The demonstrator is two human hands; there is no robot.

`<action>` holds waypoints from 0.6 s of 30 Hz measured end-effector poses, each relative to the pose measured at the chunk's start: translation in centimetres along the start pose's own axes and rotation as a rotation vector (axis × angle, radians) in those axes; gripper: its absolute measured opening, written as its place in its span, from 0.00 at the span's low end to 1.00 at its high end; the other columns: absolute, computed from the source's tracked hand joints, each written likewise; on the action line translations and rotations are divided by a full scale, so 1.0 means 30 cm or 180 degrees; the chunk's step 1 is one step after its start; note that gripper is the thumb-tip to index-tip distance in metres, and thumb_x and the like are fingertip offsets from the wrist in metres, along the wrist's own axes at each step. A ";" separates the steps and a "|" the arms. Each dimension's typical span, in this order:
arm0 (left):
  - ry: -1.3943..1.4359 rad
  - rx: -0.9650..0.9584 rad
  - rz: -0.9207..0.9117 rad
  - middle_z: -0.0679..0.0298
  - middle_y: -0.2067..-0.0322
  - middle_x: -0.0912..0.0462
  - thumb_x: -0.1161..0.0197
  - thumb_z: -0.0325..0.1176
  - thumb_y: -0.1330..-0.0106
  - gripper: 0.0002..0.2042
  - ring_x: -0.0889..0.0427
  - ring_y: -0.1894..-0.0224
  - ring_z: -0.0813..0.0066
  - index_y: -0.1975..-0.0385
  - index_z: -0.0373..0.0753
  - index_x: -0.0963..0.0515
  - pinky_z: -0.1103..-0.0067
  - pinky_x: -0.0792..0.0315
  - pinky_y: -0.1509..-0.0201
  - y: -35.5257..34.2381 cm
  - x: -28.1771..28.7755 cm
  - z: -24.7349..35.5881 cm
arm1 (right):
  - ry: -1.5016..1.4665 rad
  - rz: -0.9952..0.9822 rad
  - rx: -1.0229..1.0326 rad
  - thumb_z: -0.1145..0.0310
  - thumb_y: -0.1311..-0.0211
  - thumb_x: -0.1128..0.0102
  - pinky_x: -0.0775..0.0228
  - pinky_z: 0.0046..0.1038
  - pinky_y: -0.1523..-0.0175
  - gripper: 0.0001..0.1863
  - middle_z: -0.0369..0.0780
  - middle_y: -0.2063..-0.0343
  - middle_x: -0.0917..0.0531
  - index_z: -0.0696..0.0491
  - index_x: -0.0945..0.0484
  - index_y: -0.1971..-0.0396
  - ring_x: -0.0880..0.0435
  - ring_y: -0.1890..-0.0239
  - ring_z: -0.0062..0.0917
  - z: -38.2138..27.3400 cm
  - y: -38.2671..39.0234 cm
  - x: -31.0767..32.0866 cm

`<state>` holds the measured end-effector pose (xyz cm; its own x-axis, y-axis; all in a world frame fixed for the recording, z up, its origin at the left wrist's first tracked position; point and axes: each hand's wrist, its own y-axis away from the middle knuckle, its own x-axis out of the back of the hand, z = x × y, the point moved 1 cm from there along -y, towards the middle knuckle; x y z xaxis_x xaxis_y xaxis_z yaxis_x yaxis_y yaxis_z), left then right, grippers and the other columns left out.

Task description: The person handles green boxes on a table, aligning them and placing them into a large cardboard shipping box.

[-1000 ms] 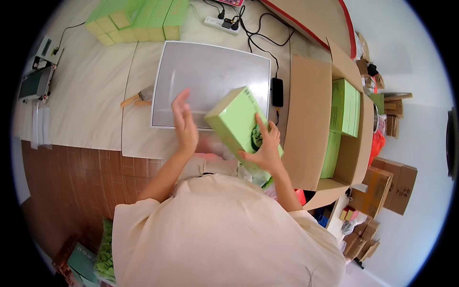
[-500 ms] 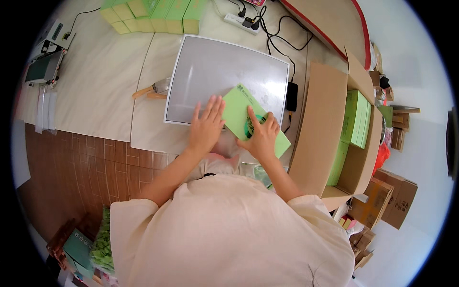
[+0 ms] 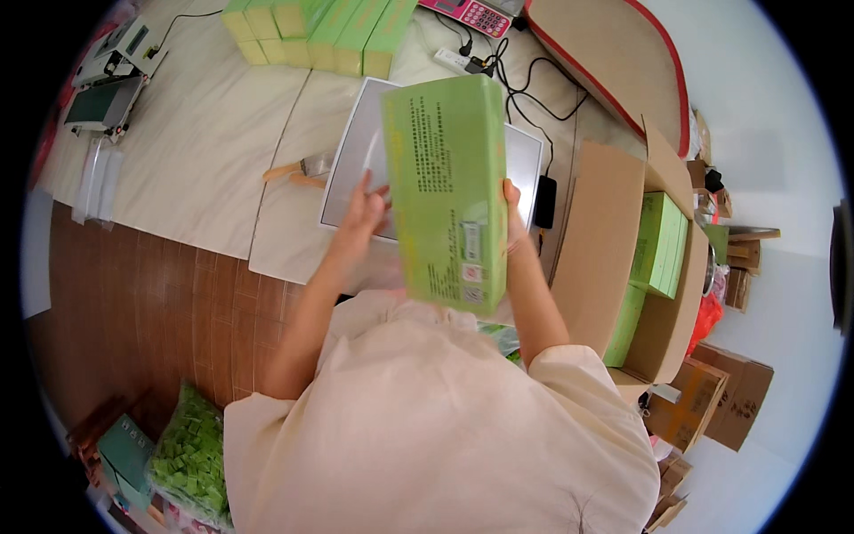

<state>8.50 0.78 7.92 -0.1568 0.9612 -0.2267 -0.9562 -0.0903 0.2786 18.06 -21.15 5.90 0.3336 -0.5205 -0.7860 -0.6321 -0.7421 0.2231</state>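
A light green box [image 3: 449, 191], printed on the side facing me, is held up and tilted above a pale grey panel with a white rim [image 3: 354, 133]. My right hand [image 3: 514, 216] grips its right edge, most of the fingers hidden behind it. Close to the box's left edge is my left hand [image 3: 363, 214], fingers apart and slightly blurred, with nothing seen in it. Just left of the panel lies a wooden-handled tool with a metal blade [image 3: 316, 165], a second wooden handle beside it.
Several green boxes [image 3: 351, 36] stand at the back of the table. An open carton [image 3: 592, 240] with green boxes inside is on the right. Behind the panel are a power strip [image 3: 454, 60], black cables and a pink calculator-like device [image 3: 480, 16]. A bag of green packets [image 3: 191, 458] sits lower left.
The green box has been raised off the panel and turned, showing a different printed side. My left hand has moved left and my right hand has shifted to the box's edge.
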 end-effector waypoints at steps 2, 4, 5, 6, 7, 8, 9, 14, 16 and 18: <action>0.0430 0.0222 -0.0453 0.53 0.35 0.45 0.49 0.53 0.33 0.38 0.47 0.33 0.61 0.32 0.37 0.57 0.67 0.50 0.32 0.022 -0.043 -0.026 | -0.0072 0.0612 0.0034 0.38 0.46 0.44 0.28 0.31 0.48 0.41 0.43 0.51 0.24 0.55 0.34 0.41 0.24 0.52 0.31 0.052 -0.013 -0.065; 0.0433 0.0068 -0.0519 0.53 0.36 0.46 0.44 0.55 0.36 0.42 0.45 0.34 0.62 0.33 0.35 0.57 0.68 0.47 0.33 0.026 -0.066 -0.069 | -0.0210 0.1240 0.0087 0.39 0.42 0.49 0.28 0.32 0.49 0.39 0.42 0.54 0.21 0.56 0.33 0.42 0.22 0.54 0.31 0.048 -0.012 -0.147; 0.0567 -0.0080 -0.0310 0.52 0.41 0.40 0.41 0.52 0.37 0.40 0.40 0.37 0.65 0.36 0.32 0.54 0.70 0.43 0.36 0.030 -0.068 -0.062 | 0.0195 0.1313 -0.0079 0.42 0.38 0.51 0.28 0.31 0.48 0.35 0.42 0.54 0.22 0.57 0.33 0.42 0.23 0.53 0.29 0.028 -0.025 -0.190; 0.0541 -0.0043 -0.0357 0.52 0.41 0.40 0.41 0.52 0.37 0.40 0.40 0.37 0.65 0.36 0.32 0.54 0.70 0.43 0.36 0.031 -0.070 -0.063 | 0.0366 0.1384 -0.0136 0.44 0.36 0.53 0.29 0.31 0.48 0.34 0.42 0.54 0.22 0.57 0.33 0.42 0.23 0.53 0.28 0.024 -0.024 -0.184; 0.0799 0.0048 -0.0165 0.53 0.43 0.38 0.40 0.48 0.37 0.38 0.38 0.39 0.67 0.38 0.31 0.52 0.72 0.41 0.37 0.028 -0.067 -0.065 | 0.0537 0.1456 -0.0195 0.46 0.34 0.54 0.29 0.30 0.47 0.32 0.42 0.53 0.22 0.58 0.34 0.42 0.24 0.52 0.27 0.019 -0.019 -0.178; 0.1050 0.0142 0.0028 0.55 0.44 0.36 0.39 0.45 0.38 0.36 0.35 0.42 0.69 0.39 0.30 0.50 0.73 0.39 0.39 0.026 -0.069 -0.066 | 0.0435 0.1331 -0.0359 0.50 0.32 0.56 0.31 0.30 0.46 0.29 0.42 0.53 0.22 0.58 0.33 0.42 0.24 0.52 0.25 0.028 -0.014 -0.139; 0.1217 0.0173 0.0176 0.57 0.48 0.34 0.37 0.41 0.39 0.33 0.33 0.45 0.72 0.42 0.30 0.47 0.77 0.36 0.42 0.025 -0.082 -0.049 | 0.0326 0.1217 -0.0510 0.54 0.30 0.59 0.32 0.30 0.45 0.26 0.42 0.53 0.22 0.59 0.33 0.42 0.24 0.52 0.24 0.033 -0.008 -0.101; 0.1268 0.0163 0.0498 0.60 0.51 0.32 0.38 0.39 0.39 0.29 0.31 0.48 0.74 0.45 0.33 0.44 0.77 0.34 0.45 -0.022 -0.087 -0.057 | 0.1828 0.1688 0.0524 0.57 0.29 0.62 0.36 0.29 0.43 0.25 0.42 0.54 0.21 0.57 0.33 0.41 0.24 0.50 0.27 -0.042 0.065 -0.030; 0.1447 0.0165 0.0957 0.60 0.51 0.33 0.39 0.38 0.39 0.27 0.32 0.47 0.74 0.45 0.34 0.44 0.77 0.33 0.46 -0.035 -0.091 -0.022 | 0.2248 0.2116 0.0662 0.57 0.30 0.57 0.36 0.29 0.42 0.23 0.41 0.54 0.21 0.56 0.32 0.42 0.25 0.49 0.26 -0.070 0.121 -0.041; 0.1414 -0.0069 0.0544 0.61 0.49 0.35 0.40 0.37 0.38 0.28 0.33 0.45 0.73 0.44 0.36 0.47 0.75 0.34 0.44 -0.053 -0.085 -0.014 | 0.2723 0.2246 0.0896 0.56 0.33 0.52 0.37 0.30 0.41 0.25 0.42 0.51 0.23 0.55 0.33 0.41 0.28 0.46 0.28 -0.058 0.161 -0.043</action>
<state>10.32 -1.62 7.66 -0.3984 0.7281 -0.5578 -0.9117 -0.2474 0.3281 15.80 -24.79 8.99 0.1407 -0.9805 0.1371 -0.9658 -0.1055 0.2370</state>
